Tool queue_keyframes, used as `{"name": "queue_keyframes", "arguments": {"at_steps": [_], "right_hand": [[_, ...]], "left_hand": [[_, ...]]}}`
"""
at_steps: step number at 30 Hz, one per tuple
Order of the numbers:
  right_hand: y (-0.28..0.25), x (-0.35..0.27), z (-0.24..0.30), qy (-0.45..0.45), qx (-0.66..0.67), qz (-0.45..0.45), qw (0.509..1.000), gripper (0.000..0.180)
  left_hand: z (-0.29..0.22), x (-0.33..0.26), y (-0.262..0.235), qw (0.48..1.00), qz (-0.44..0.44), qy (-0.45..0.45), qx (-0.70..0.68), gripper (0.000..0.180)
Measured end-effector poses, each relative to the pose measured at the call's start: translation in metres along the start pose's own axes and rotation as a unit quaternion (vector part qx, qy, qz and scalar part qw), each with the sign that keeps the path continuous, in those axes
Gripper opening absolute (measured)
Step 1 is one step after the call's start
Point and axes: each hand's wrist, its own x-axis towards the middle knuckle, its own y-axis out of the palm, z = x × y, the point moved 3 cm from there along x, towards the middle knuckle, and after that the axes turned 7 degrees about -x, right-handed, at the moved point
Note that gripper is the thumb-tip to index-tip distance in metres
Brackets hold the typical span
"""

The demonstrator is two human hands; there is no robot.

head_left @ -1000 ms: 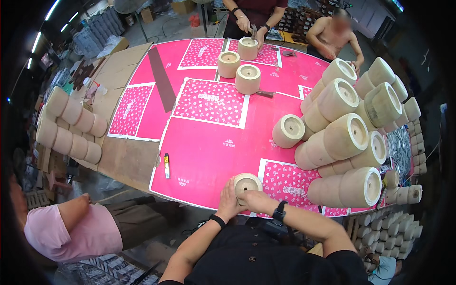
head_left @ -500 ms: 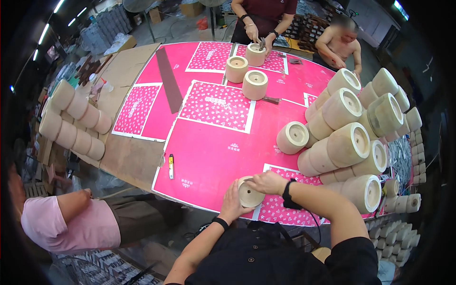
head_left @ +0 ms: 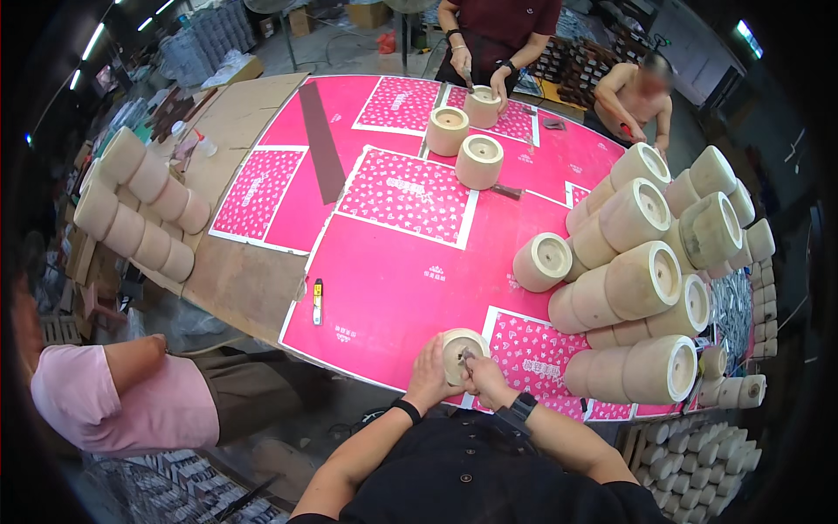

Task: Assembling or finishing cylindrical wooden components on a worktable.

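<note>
A round pale wooden block (head_left: pixel 457 343) with a hollowed top rests at the near edge of the pink-covered table. My left hand (head_left: pixel 429 375) is wrapped round its left side, steadying it. My right hand (head_left: pixel 486 382) is closed, fingertips inside the hollow by a small dark centre hole. A bit of something greyish shows at those fingers, too small to name. A yellow box cutter (head_left: pixel 318 301) lies on the table to the left. One more wooden block (head_left: pixel 543 262) stands just ahead and right of my hands.
Stacked wooden blocks (head_left: pixel 642 284) crowd the table's right side; more stacks (head_left: pixel 144 205) stand at left. A dark strip (head_left: pixel 323 144) lies at the far left. Across the table a person in maroon (head_left: pixel 502 31) works on a block. A person in pink (head_left: pixel 131 402) is at my left.
My right hand has swung from the block's right rim to its middle, forearm drawn in toward me. The block tilts slightly. Across the table, the person's tool hand has shifted above their block.
</note>
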Motion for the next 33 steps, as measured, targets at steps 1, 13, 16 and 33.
{"name": "queue_keyframes", "arguments": {"at_steps": [1, 13, 16, 33], "right_hand": [[0.008, -0.006, 0.006, -0.007, 0.079, -0.015, 0.997, 0.013], [0.025, -0.013, 0.031, -0.333, -0.693, 0.063, 0.636, 0.019], [-0.007, -0.023, 0.055, -0.418, -0.792, 0.100, 0.434, 0.021], [-0.004, 0.000, 0.032, -0.252, -0.375, -0.114, 0.885, 0.021]], "left_hand": [[0.000, 0.000, 0.001, 1.000, 0.002, 0.001, -0.002, 0.126], [0.013, 0.002, 0.003, 0.999, 0.023, -0.005, -0.028, 0.122], [0.000, 0.004, -0.002, 0.998, 0.042, 0.038, -0.009, 0.126], [-0.005, 0.014, -0.004, 0.998, 0.027, 0.046, -0.021, 0.126]]}}
